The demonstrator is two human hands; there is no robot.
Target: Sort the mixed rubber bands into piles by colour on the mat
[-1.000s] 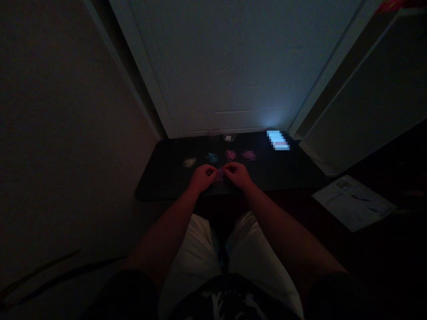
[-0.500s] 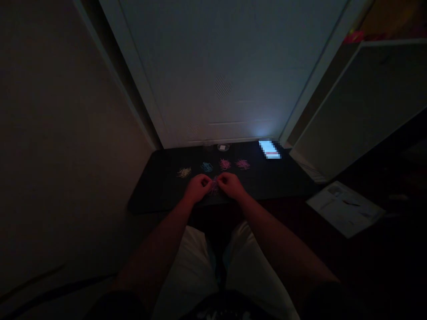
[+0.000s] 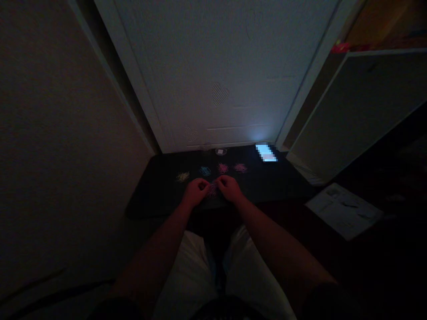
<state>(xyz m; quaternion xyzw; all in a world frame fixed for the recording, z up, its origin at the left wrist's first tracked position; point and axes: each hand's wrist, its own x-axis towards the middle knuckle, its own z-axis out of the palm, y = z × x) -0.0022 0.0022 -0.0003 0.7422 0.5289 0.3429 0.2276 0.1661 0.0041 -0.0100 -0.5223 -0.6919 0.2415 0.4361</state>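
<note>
Between my two hands lies a small heap of thin purplish-pink strands [image 3: 212,191] on a dark low table [image 3: 267,182]. My left hand [image 3: 197,190] is closed in a pinch at the heap's left edge. Across from it, my right hand [image 3: 227,186] pinches at the upper right edge, its fingertips close to the left ones. Whatever the fingertips hold is too small and dim to make out. Beyond the hands sit a pale yellow pile [image 3: 183,177], a blue pile [image 3: 204,170], a pink pile [image 3: 223,168] and another pink pile [image 3: 240,167] of similar thin pieces.
A lit phone [image 3: 266,152] rests at the table's back right. Near the back edge is a small round clear container [image 3: 220,151] with a white square. A white panel [image 3: 187,89] stands behind the table. On the right, a white sheet [image 3: 344,211] lies lower down.
The camera view has shifted slightly, so the table's back edge sits a little lower. Both hands stay pinched at the purplish heap, with only slight movement of the fingers.
</note>
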